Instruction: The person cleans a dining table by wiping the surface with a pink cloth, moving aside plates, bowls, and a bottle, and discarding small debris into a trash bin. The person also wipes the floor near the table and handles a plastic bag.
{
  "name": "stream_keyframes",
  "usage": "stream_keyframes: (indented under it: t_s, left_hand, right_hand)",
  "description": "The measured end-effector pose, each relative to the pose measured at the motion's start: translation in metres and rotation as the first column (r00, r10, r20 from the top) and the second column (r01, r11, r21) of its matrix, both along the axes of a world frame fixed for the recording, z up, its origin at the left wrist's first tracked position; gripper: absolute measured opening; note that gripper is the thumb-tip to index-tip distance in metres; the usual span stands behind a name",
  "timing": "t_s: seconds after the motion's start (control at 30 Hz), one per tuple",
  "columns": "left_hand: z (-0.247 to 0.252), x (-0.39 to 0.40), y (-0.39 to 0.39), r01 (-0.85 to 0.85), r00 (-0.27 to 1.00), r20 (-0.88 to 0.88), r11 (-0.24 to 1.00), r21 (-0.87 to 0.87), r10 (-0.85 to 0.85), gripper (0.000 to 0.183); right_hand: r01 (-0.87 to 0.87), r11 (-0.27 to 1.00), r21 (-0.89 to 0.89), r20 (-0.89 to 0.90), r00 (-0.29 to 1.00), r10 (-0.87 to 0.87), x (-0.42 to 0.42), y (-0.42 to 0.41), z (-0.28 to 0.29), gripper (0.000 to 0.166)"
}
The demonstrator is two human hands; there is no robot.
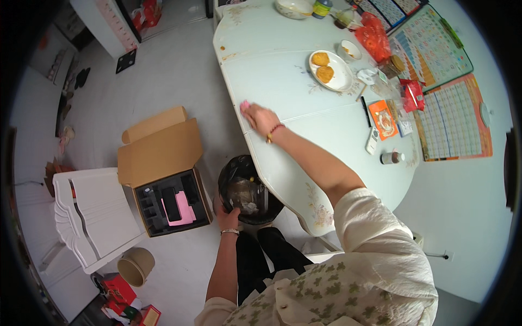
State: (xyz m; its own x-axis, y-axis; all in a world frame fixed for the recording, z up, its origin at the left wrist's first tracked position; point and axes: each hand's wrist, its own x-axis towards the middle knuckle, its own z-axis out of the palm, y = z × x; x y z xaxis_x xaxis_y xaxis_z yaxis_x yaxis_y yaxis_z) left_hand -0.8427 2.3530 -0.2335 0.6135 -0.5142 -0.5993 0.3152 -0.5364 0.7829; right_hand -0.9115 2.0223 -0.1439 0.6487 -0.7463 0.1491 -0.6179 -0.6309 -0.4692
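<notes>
My right hand [261, 118] presses a pink cloth [244, 106], mostly hidden under the fingers, against the edge of a white dining table [285, 98]. Below the table's edge, my left hand [227, 218] grips the near rim of a trash bin with a black liner [229, 171]. Clear plastic packaging and crumpled tissue [249, 208] lie inside the bin. Farther back on the table, a white oval plate [342, 75] bears two golden-brown flat cakes [325, 74]. A small bowl [349, 49] stands beside the plate.
An open cardboard box [161, 157] rests by a white chair [108, 212] at the left, near a beige bin [136, 267]. Along the table's right side are a remote control [372, 140], an orange packet [383, 120], a bottle [391, 158] and a red plastic bag [373, 37].
</notes>
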Motion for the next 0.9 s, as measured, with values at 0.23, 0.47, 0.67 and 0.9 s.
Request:
stream_keyframes:
  t_s: [0.23,0.47,0.67,0.9]
  left_hand:
    - [-0.006,-0.017,0.015,0.031,0.959,-0.279,0.996,-0.087,-0.054,0.058]
    - [0.032,-0.032,0.060,0.238,0.935,-0.303,0.958,0.160,-0.182,0.048]
    - [0.049,-0.022,0.079,0.383,0.898,-0.293,0.910,0.158,-0.327,0.025]
    - [0.079,-0.030,0.099,0.417,0.886,-0.289,0.894,0.161,-0.362,0.024]
  right_hand:
    - [0.109,0.980,0.167,-0.001,0.994,-0.110,-0.146,0.152,-0.005,0.031]
    - [0.236,0.514,0.825,0.453,0.269,-0.850,-0.248,0.261,0.049,0.039]
    - [-0.372,0.504,0.779,0.519,-0.068,-0.852,-0.220,0.294,0.110,0.042]
    - [-0.274,0.485,0.830,0.536,0.156,-0.830,-0.189,0.337,0.139,0.050]
